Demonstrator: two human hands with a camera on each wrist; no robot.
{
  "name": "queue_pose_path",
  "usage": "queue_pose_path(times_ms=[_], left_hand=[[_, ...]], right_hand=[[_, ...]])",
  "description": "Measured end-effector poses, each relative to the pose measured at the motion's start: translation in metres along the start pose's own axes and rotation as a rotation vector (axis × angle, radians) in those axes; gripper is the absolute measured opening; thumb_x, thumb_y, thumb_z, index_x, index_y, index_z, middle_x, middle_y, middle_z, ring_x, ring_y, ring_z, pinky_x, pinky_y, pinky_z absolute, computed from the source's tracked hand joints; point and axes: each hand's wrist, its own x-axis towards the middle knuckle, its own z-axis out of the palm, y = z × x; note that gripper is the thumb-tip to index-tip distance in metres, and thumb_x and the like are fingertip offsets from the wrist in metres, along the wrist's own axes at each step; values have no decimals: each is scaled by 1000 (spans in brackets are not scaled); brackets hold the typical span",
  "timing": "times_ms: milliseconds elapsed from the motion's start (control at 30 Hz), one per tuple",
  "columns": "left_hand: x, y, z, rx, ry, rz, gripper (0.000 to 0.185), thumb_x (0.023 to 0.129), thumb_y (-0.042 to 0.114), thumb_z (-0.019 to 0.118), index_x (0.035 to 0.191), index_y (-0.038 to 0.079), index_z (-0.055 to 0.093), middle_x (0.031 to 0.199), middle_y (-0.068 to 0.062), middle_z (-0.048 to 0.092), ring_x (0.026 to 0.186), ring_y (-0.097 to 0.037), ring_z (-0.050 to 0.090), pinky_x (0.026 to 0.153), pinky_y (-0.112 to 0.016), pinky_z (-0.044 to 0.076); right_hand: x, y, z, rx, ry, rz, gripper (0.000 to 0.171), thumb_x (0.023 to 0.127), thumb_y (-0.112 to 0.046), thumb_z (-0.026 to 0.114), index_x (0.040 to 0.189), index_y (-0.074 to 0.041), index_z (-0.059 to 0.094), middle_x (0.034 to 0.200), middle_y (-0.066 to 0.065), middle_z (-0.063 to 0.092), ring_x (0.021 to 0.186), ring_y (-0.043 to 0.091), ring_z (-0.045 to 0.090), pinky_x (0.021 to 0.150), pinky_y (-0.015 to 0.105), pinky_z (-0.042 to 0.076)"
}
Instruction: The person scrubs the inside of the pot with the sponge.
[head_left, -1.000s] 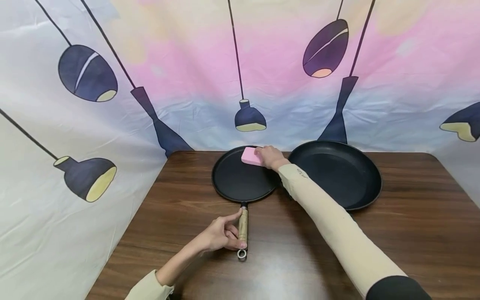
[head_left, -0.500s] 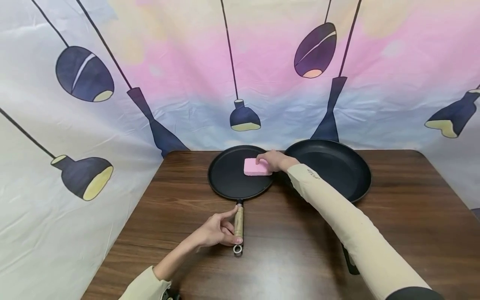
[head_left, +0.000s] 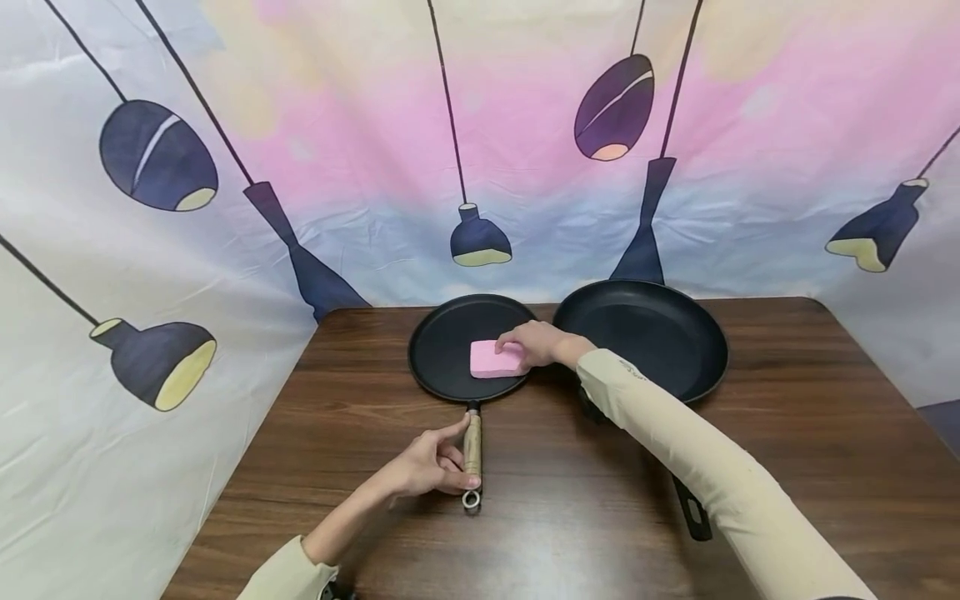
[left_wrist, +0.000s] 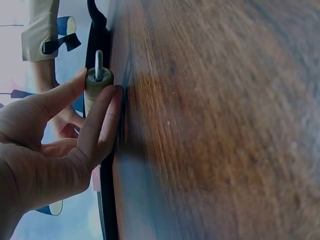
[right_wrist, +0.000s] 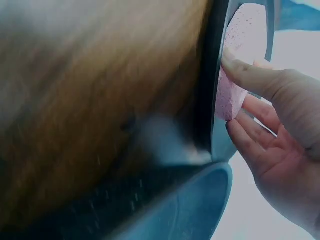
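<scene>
My right hand [head_left: 540, 343] grips a pink sponge [head_left: 487, 360] against the near right part of a flat black pan [head_left: 438, 350]. In the right wrist view the thumb lies over one face of the porous sponge [right_wrist: 250, 32], and fingertips touch its lower edge. With my left hand [head_left: 431, 462] I pinch the pan's wooden handle [head_left: 472, 446], which points toward me and ends in a metal ring [head_left: 471, 500]. The left wrist view shows this handle [left_wrist: 91, 92] end-on, thumb on one side and fingers on the other.
A larger, deeper black frying pan [head_left: 637, 333] stands close to the right of the flat one, partly under my right forearm. Its black handle [head_left: 692, 510] juts toward me. Both pans are on a brown wooden table [head_left: 570, 500], with a printed cloth [head_left: 360, 150] hanging behind.
My right hand has drawn the sponge from the pan's far side toward its near right part. The left hand keeps its hold on the handle. The head view has shifted slightly.
</scene>
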Motion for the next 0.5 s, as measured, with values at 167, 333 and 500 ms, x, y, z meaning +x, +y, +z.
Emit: queue_pose_path(times_ms=[167,333,500], left_hand=[[1,3,0,4,-11,-2,101,83,7,85,161,1,22,89,-7,65,72,-8,64,68,-21,56],[1,3,0,-7,-29,9,101,83,5,84,161,-1,20,88,-9,65,70,-8,63,68,-21,56],[1,4,1,16,-31,10,102,83,7,85,161,-2,21,89,-8,66,69,-8,61,65,-19,54]], right_hand=[[0,-18,9,-14,21,-48,46,90,-15,80,133,-22,65,140,11,63,132,30,57,113,47,45],[3,-33,16,8,33,-77,46,91,-13,79,134,-23,66,140,8,64,133,27,57,115,46,43],[4,-40,22,7,64,-42,46,91,-11,78,133,-27,67,138,4,65,133,24,57,116,43,43]])
